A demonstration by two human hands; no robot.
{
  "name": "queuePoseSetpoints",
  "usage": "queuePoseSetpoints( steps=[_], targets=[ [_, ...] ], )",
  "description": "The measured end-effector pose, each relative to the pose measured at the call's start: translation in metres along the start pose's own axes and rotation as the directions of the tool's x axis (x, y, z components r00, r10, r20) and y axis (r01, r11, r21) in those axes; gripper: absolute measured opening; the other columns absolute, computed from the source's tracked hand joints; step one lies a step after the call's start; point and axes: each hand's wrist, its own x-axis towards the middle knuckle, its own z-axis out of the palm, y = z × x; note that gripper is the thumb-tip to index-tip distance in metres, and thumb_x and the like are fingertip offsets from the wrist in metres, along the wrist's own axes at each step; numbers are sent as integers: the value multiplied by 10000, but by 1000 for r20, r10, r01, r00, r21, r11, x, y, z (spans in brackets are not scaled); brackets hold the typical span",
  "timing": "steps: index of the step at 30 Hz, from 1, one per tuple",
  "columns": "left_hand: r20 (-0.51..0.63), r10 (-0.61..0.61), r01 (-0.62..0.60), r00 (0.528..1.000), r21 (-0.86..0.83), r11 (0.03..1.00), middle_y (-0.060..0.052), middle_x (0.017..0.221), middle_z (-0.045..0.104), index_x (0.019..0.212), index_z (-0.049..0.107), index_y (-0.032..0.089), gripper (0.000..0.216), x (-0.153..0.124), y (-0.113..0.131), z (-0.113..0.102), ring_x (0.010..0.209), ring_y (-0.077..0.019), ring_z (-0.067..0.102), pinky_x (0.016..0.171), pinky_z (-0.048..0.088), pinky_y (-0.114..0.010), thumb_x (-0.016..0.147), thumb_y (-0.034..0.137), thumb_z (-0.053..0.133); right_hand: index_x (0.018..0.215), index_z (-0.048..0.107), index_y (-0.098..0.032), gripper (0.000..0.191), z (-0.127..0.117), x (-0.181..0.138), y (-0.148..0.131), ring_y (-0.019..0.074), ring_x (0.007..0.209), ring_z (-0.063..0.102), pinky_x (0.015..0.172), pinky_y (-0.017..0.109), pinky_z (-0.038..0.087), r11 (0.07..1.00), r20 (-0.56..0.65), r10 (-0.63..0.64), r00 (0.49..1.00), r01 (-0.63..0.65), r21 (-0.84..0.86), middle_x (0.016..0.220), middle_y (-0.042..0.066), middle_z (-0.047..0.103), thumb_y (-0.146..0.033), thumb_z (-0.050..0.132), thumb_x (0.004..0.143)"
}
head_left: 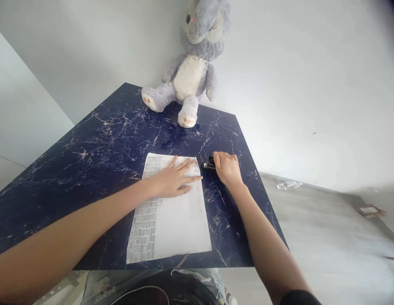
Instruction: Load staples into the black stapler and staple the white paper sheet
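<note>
Black stapler (208,164) lies crosswise under closed right hand (227,167); left hand (174,180) flat, open, on paper (171,220).

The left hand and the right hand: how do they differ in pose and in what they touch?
The left hand lies flat, palm down, with its fingers spread on the white paper sheet; the right hand is curled over a small black object beside that sheet. The left hand grips nothing; whether the right hand grips the object cannot be told. Both rest on the dark marbled table.
</note>
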Motion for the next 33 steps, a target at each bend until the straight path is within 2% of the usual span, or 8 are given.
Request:
queuePoseSetpoints(
  steps=[7,12,16,18,21,25,30,33],
  targets=[
    [-11,-26,24,1000,-113,993,-85,1754,179,1554,513,321,515,-1,-5,-5,1627,-317,158,1285,-2,-632,1061,471,523,972,617,-230,284,-14,-8,24,204,805,621,675,286,369,989,179,-33,983,7,147,908,21,704,-482,729,906],
    [-273,-106,-14,956,-403,915,-83,1528,585,1233,754,284,281,0,-9,-17,1398,-295,541,1217,318,-536,1028,372,585,780,538,-218,312,-14,-12,2,171,652,541,609,298,351,967,-64,197,978,-183,180,740,15,633,-456,699,903],
    [-583,-465,-42,666,-652,757,-62,936,732,817,774,210,250,-1,-23,-29,918,-213,652,897,485,-337,989,265,602,946,599,-206,173,-17,-19,-50,201,761,614,689,315,462,903,-1,112,994,-102,418,889,59,693,-344,691,894],
    [-595,-599,-57,537,-734,677,-43,780,677,706,749,195,249,-2,-31,-31,779,-182,592,778,454,-291,930,202,638,1145,604,-212,277,-15,-25,-75,226,892,664,791,334,512,854,96,-38,995,-17,520,1051,80,719,-247,676,880],
    [-539,-722,-102,433,-826,555,-29,686,624,644,728,184,231,0,-39,-30,700,-156,531,688,407,-263,861,149,656,1413,481,-239,555,-11,-31,-98,220,896,686,817,329,524,825,217,-219,951,62,561,1084,67,725,-149,612,881],
    [-415,-772,-312,481,-904,292,-23,677,556,608,659,174,227,0,-44,-34,644,-131,468,632,394,-248,835,195,660,1512,387,-245,642,-15,-38,-94,219,742,665,695,307,497,885,338,-249,907,72,460,909,41,718,-128,553,903],
    [-291,-714,-513,638,-851,-112,1,687,443,648,552,177,241,-11,-56,-47,591,-113,411,601,414,-258,870,247,617,1456,436,-263,560,-31,-53,-51,229,807,712,717,304,519,886,372,-166,913,-28,463,992,66,746,-146,543,919],
    [-271,-671,-526,690,-825,-208,14,660,401,673,548,178,216,-14,-60,-48,579,-111,412,597,424,-259,872,226,617,1443,457,-256,522,-37,-64,-21,248,795,724,700,326,539,901,363,-39,931,-124,415,986,75,753,-196,544,932]
  ],
)
